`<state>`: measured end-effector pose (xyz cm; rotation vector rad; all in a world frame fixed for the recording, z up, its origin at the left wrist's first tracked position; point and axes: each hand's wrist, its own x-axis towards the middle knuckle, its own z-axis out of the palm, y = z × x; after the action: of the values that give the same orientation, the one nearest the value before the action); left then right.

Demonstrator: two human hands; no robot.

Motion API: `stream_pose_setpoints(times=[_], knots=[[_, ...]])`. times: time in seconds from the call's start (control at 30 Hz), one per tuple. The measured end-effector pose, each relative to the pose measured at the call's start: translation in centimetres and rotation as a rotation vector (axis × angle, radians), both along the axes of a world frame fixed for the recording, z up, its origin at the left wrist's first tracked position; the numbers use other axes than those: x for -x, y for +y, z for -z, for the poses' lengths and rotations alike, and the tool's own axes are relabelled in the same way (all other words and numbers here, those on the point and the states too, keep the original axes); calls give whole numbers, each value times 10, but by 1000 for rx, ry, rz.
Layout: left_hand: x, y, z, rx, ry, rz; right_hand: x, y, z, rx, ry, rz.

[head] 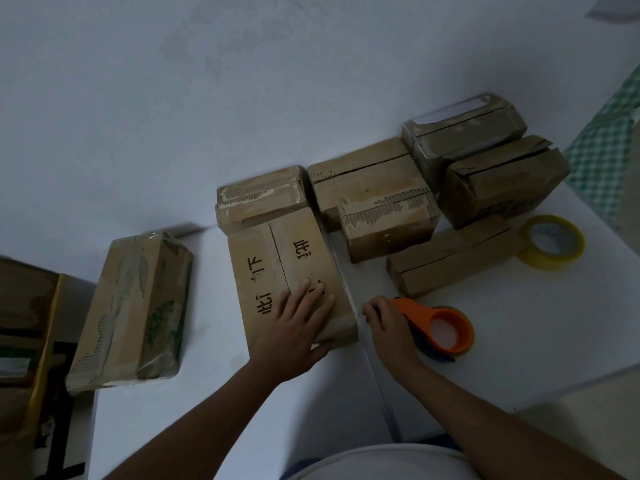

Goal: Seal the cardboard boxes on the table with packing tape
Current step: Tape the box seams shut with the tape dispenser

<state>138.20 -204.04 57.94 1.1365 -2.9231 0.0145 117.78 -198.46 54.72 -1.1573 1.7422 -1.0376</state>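
Left hand (300, 322), fingers spread, pins the box (291, 278) steady on the counter (214, 393); at its three o'clock, right hand (388, 323) grips the tape dispenser (440, 327), ready to seal.

Brown cardboard boxes (377, 199) on table (519, 341)

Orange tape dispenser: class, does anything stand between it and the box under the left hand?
Nothing visible does. The right hand grips the orange tape dispenser just beside the lettered box, which the left hand presses flat. Only bare white table lies around the dispenser.
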Motion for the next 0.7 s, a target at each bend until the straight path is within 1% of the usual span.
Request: stream_pose_setpoints(times=[0.1, 0.3, 0.5, 0.6, 0.7], knots=[[-1, -1, 1, 2, -18, 1, -6, -5, 7, 30, 92, -60], [-1, 0, 6, 2, -33, 3, -16, -11, 13, 18, 124, -126], [-1, -1, 9, -8, -14, 2, -15, -13, 10, -153, 80, -185], [-1, -1, 8, -14, -15, -3, -10, -23, 10, -331, 22, -235], [-1, 0, 4, -23, -16, -10, -4, -33, 9, -416, -28, -273]])
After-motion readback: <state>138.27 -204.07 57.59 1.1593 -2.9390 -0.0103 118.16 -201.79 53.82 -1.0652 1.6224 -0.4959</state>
